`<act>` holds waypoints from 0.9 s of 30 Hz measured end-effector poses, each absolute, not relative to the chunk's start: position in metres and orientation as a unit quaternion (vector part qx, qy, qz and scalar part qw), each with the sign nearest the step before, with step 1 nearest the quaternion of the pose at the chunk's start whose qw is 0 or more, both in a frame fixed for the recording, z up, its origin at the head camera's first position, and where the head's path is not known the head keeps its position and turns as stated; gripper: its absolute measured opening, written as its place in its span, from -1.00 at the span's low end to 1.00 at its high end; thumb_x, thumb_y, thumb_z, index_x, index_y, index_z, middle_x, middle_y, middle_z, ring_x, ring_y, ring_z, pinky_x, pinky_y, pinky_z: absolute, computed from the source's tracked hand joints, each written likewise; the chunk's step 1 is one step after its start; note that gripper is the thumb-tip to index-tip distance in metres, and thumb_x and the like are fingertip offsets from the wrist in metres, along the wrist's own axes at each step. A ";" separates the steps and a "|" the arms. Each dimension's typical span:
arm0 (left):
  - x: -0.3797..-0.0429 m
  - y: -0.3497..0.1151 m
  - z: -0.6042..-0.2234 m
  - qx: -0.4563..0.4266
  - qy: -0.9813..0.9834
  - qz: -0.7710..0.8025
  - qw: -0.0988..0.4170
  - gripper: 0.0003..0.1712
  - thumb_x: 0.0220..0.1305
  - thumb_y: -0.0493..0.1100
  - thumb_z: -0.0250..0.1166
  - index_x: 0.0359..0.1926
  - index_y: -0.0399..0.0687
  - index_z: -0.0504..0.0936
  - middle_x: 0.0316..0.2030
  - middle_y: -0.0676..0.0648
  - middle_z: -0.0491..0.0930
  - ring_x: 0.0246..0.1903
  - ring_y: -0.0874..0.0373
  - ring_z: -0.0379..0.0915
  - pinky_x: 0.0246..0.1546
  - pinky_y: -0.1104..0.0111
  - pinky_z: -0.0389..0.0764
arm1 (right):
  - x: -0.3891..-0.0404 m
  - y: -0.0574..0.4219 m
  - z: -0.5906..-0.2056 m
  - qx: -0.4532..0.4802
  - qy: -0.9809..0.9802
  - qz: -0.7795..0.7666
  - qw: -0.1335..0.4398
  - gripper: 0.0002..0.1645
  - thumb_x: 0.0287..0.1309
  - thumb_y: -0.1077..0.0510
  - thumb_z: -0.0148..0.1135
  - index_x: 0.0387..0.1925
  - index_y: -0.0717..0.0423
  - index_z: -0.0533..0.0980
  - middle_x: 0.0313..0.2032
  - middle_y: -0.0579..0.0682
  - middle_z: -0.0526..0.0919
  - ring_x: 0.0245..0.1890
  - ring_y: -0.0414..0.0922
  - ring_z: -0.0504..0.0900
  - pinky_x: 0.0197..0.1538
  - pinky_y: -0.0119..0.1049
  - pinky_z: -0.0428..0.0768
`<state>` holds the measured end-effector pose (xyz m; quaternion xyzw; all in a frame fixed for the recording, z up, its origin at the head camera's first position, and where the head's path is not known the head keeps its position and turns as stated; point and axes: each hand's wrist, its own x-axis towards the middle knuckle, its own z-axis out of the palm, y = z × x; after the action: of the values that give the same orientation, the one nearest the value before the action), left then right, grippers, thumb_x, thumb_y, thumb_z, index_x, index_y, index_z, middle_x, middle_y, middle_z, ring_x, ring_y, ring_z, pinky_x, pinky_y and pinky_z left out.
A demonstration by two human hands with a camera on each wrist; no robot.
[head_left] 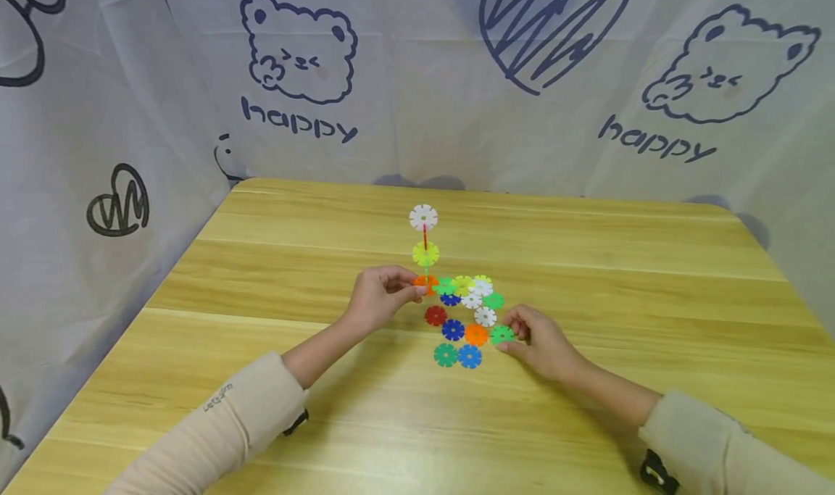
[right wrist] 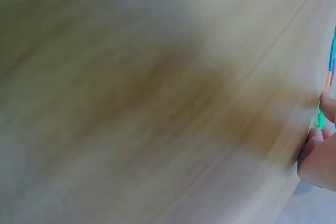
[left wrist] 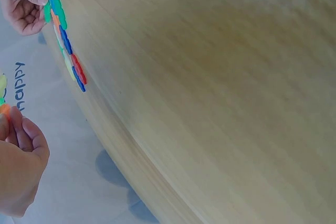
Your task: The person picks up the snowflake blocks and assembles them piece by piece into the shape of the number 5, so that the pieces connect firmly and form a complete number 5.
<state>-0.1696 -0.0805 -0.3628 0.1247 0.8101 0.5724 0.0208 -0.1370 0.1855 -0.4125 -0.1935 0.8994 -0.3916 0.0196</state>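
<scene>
My left hand [head_left: 383,299] pinches an orange notched plastic disc [head_left: 426,285] between thumb and fingers. Above it rises a chain of similar discs: a green one seen edge-on, a yellow disc [head_left: 426,254], a red one edge-on and a white disc [head_left: 423,217] at the top. To the right spreads a flat cluster of joined discs, among them a dark red disc [head_left: 435,316], a blue disc [head_left: 453,330] and a second orange disc [head_left: 476,335]. At the cluster's right edge my right hand [head_left: 544,344] grips a green disc [head_left: 501,335], also visible in the right wrist view.
A wood-grain table [head_left: 626,277] extends around both hands. Behind it and at the left hangs a white cloth [head_left: 417,132] with drawn bears, hearts and the word "happy". Dark straps show under both sleeves.
</scene>
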 end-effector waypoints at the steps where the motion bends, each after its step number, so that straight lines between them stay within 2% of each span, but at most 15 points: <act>1: -0.170 -0.081 -0.363 0.123 0.811 0.572 0.022 -0.86 0.10 -0.36 0.31 -0.30 -0.39 0.63 -0.38 -0.30 0.68 -0.34 -0.22 0.62 -0.29 0.04 0.63 | -0.137 0.185 -0.412 -0.194 0.898 -0.395 0.020 -0.71 -0.04 0.31 0.35 -0.27 0.28 0.45 -0.48 -0.03 0.40 -0.47 -0.25 0.29 -0.43 -0.51 0.36; 8: -0.169 -0.082 -0.363 0.112 0.808 0.577 0.035 -0.87 0.12 -0.36 0.29 -0.30 -0.39 0.63 -0.37 -0.30 0.68 -0.32 -0.22 0.62 -0.28 0.06 0.64 | -0.138 0.187 -0.411 -0.176 0.895 -0.409 0.026 -0.80 0.02 0.33 0.30 -0.28 0.27 0.47 -0.50 -0.04 0.42 -0.50 -0.27 0.32 -0.46 -0.51 0.37; 14: -0.168 -0.085 -0.363 0.114 0.810 0.575 0.029 -0.87 0.11 -0.37 0.30 -0.30 -0.38 0.63 -0.37 -0.29 0.68 -0.33 -0.20 0.62 -0.32 0.09 0.64 | -0.139 0.192 -0.408 -0.160 0.894 -0.418 0.023 -0.92 0.09 0.35 0.22 -0.37 0.26 0.47 -0.52 -0.02 0.48 -0.53 -0.30 0.35 -0.47 -0.49 0.41; 18: -0.168 -0.086 -0.364 0.120 0.811 0.572 0.027 -0.87 0.12 -0.36 0.30 -0.30 -0.38 0.64 -0.38 -0.29 0.68 -0.33 -0.19 0.63 -0.34 0.11 0.65 | -0.140 0.194 -0.402 -0.150 0.886 -0.438 0.022 -0.93 0.15 0.32 0.18 -0.36 0.28 0.45 -0.52 0.00 0.47 -0.56 -0.32 0.33 -0.50 -0.49 0.39; 27: -0.166 -0.085 -0.364 0.123 0.812 0.571 0.025 -0.87 0.10 -0.36 0.31 -0.31 -0.38 0.64 -0.40 -0.28 0.68 -0.35 -0.18 0.63 -0.42 0.22 0.64 | -0.146 0.193 -0.389 -0.168 0.857 -0.485 -0.035 -0.91 0.24 0.32 0.07 -0.34 0.33 0.41 -0.55 0.11 0.47 -0.62 -0.32 0.32 -0.58 -0.48 0.35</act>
<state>-0.1664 -0.0849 -0.3640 0.1231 0.8116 0.5705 0.0249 -0.1457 0.1927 -0.3888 -0.1682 0.8573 -0.4853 -0.0346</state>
